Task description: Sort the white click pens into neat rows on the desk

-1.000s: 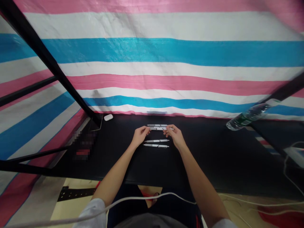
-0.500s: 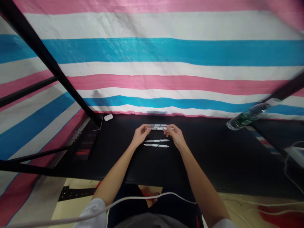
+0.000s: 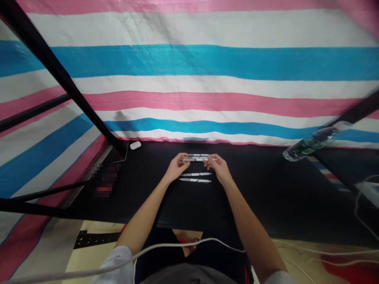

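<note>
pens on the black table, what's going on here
A person's left hand and right hand hold a white-and-grey pen by its two ends, level above or on the black table. Another pen lies just beyond it. Two more pens lie nearer the person, roughly side by side.

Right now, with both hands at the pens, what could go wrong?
The slim white-and-grey pen between the left hand and right hand could knock the similar white-and-grey pen just beyond it. The left hand might also brush the third white-and-grey pen, whose left end lies beside it.
</note>
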### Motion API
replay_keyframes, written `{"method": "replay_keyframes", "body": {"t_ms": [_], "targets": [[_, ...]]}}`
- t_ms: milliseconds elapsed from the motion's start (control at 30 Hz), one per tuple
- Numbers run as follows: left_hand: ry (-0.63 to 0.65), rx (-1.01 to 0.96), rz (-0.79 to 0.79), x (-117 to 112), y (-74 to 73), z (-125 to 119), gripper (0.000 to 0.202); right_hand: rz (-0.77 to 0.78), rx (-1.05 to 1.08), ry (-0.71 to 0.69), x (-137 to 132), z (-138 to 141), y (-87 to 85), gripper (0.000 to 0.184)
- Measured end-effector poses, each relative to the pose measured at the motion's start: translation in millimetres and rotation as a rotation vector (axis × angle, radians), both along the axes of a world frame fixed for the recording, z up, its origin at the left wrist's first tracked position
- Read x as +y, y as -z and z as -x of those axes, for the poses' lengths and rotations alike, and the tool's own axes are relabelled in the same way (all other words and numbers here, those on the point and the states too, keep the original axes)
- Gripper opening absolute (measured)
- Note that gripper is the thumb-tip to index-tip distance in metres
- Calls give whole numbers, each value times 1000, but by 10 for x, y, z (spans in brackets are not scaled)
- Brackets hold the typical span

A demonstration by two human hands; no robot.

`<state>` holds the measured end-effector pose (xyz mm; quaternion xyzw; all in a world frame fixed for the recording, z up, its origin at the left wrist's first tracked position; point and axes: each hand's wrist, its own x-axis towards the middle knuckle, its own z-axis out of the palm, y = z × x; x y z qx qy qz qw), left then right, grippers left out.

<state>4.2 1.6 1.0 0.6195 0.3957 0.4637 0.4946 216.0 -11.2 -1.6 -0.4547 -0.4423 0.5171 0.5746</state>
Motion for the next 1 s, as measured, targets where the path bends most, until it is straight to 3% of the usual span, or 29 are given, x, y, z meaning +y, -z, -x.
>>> {"method": "replay_keyframes", "body": {"t_ms": [167,433,533,633,800,1000], "targets": [[-71,52,7,14,-9,4,28,8,24,0,-7,5,-17,38],[-56,8,-20,0,-25,5,36,0,29,5,5,6,7,37],[-96,41,-10,-3,-32,6,29,-7,30,-10,6,11,12,35],[-122,30,5,3,-47,11,36,-32,23,-32,10,13,24,32],[-118,-104,57,19,-65,11,32,-85,-63,-64,8,-4,53,29],[-20,-298,135,14,-50,5,33,-176,-279,-61,-37,31,34,27]]}}
